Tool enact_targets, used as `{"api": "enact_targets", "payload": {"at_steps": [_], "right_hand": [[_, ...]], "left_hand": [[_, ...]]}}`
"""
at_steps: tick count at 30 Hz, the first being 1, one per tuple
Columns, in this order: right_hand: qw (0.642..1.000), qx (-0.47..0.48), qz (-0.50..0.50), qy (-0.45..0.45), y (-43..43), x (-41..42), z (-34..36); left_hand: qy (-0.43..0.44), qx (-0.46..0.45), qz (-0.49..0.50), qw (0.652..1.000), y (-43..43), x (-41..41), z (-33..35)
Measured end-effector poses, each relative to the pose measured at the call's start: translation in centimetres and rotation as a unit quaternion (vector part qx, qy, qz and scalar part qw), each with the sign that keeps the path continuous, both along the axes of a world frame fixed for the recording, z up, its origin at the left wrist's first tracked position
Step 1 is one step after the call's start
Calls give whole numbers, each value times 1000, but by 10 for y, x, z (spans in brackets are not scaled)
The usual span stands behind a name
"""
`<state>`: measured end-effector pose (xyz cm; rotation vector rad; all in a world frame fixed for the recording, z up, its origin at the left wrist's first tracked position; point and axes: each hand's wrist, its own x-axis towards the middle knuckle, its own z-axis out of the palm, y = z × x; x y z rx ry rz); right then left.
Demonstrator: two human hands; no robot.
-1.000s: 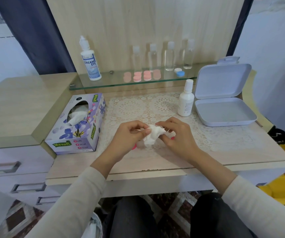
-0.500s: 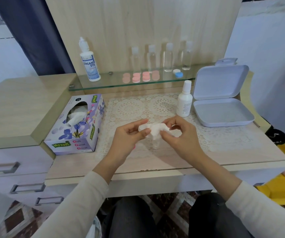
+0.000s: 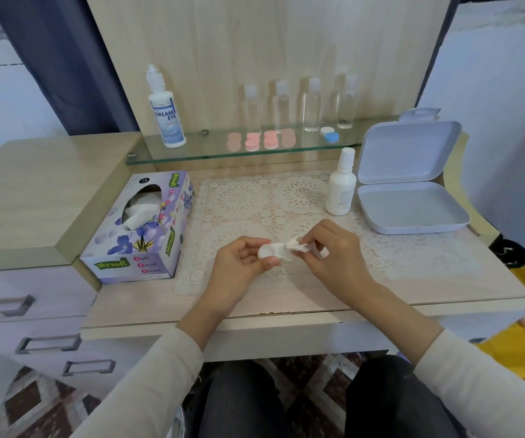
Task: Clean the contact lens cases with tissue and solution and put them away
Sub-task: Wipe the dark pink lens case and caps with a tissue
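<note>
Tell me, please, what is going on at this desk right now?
A person seated at the desk is cleaning a white contact lens case. The left hand grips the case above the lace mat, and the right hand pinches a wad of tissue against its other end. The small white bottle stands beside the open grey box, which has nothing visible in it. Several pink cases and a blue-and-white case sit on the glass shelf.

The tissue (image 3: 296,245) hides the right end of the lens case (image 3: 269,251).
</note>
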<state>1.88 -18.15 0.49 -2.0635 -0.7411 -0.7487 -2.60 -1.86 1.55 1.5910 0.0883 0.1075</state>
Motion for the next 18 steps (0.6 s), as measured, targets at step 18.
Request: {"api": "enact_targets", "payload": {"at_steps": [18], "right_hand": [[996,-78,-5,-44,3,-2,-25]], "left_hand": [[-7,-5,-6,1000,0,0,-9]]}}
